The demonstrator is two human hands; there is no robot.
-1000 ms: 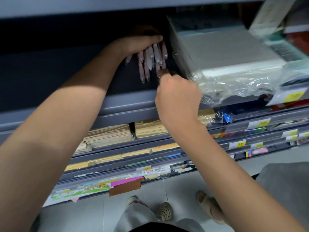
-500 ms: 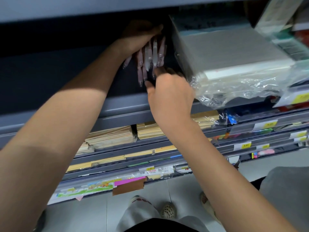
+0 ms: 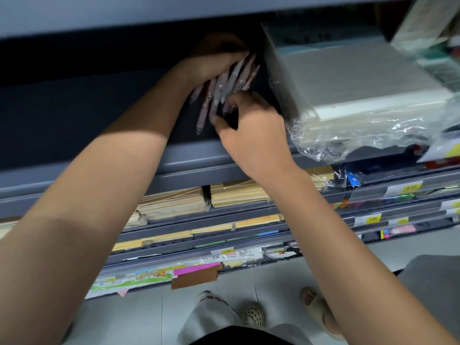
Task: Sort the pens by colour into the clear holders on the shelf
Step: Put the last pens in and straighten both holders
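My left hand (image 3: 214, 62) reaches into the dark shelf bay and grips a fanned bundle of several pale pink and translucent white pens (image 3: 224, 85), their tips pointing down toward me. Just below it, my right hand (image 3: 251, 130) has its thumb and fingers curled at the lower ends of the bundle, pinching one of the pens. No clear holder can be made out in the dark bay.
A plastic-wrapped stack of paper (image 3: 348, 78) sits right beside the hands on the same dark shelf (image 3: 74, 115). Lower shelves hold envelope stacks (image 3: 174, 202), price tags (image 3: 402, 190) and coloured stationery. My feet stand on the tiled floor (image 3: 139, 317) below.
The left hand tilted the pen bundle so it fans toward the right. The right hand moved up and left from the paper stack's corner to the pens' lower ends.
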